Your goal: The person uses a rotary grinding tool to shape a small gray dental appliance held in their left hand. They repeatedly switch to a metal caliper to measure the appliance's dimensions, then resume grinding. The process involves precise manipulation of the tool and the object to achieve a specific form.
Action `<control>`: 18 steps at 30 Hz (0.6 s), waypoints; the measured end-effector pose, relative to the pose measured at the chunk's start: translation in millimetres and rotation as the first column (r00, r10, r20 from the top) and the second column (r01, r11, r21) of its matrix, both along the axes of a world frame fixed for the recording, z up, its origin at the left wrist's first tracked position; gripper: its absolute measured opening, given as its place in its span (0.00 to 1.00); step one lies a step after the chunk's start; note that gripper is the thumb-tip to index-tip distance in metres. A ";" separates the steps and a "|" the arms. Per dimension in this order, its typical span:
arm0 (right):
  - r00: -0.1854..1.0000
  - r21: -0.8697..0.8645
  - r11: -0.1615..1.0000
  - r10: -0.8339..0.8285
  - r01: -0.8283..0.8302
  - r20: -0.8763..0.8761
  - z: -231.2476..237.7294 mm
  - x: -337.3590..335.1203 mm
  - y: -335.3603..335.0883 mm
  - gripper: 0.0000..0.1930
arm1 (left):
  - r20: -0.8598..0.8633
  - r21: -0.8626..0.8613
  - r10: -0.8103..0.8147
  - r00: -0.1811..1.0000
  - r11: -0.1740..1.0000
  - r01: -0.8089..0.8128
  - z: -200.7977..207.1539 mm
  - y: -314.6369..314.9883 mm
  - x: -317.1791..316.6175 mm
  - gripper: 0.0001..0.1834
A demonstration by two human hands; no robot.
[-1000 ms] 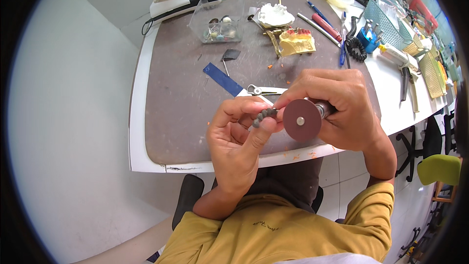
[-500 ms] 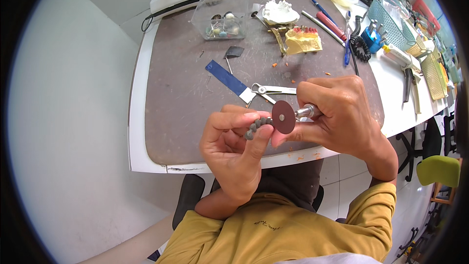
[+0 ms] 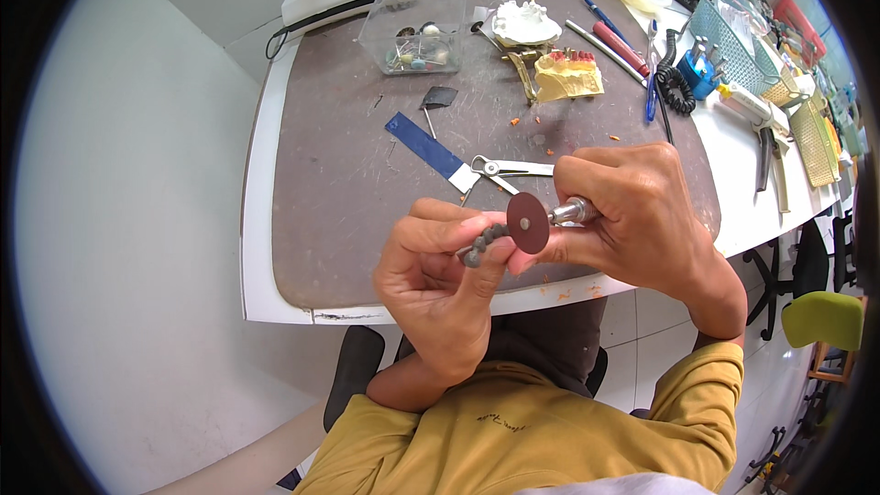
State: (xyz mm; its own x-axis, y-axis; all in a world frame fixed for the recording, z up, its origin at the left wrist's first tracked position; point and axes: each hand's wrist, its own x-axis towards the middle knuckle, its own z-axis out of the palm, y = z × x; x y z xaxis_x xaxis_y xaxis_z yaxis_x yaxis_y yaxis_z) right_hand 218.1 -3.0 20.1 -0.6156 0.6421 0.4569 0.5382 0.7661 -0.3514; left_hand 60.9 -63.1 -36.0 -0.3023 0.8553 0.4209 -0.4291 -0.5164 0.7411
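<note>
Between thumb and fingers, my left hand [image 3: 440, 266] pinches a small dark grey dental bridge [image 3: 483, 244] with a row of tooth shapes. My right hand [image 3: 632, 215] is wrapped round a silver rotary handpiece [image 3: 576, 211]. A dark red cutting disc [image 3: 529, 223] is mounted on its tip, right beside the bridge's right end; whether they touch I cannot tell. The right thumb reaches under the disc toward the left fingertips. Just beyond the hands lie a metal caliper [image 3: 500, 168], partly hidden by my right hand, and a blue strip [image 3: 423, 144] with a white end.
A clear box [image 3: 417, 37] of small burs stands at the back left of the brown mat [image 3: 321, 220]. Behind the caliper sits a yellow dental model [image 3: 570, 78] with red teeth, near a white plaster cast [image 3: 526, 24]. Pens, a coiled cord [image 3: 676, 92] and baskets [image 3: 733, 41] line the right.
The disc and handpiece have shifted slightly left. The dental bridge has turned a little in my left fingers, which keep their pinch.
</note>
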 end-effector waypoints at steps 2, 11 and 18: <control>1.000 0.000 1.000 0.001 -0.001 0.002 -0.1 0.5 0.3 0.27 | -0.003 0.003 0.002 1.000 1.000 -0.002 0.5 0.0 0.7 0.10; 1.000 0.028 1.000 -0.011 0.011 -0.001 0.4 -1.4 0.9 0.29 | -0.014 0.009 0.012 1.000 1.000 -0.012 1.0 -0.5 0.6 0.10; 1.000 0.044 0.999 -0.016 0.015 0.027 0.4 -1.0 1.4 0.30 | -0.030 0.022 0.016 0.999 1.000 -0.015 -1.1 0.1 -0.1 0.10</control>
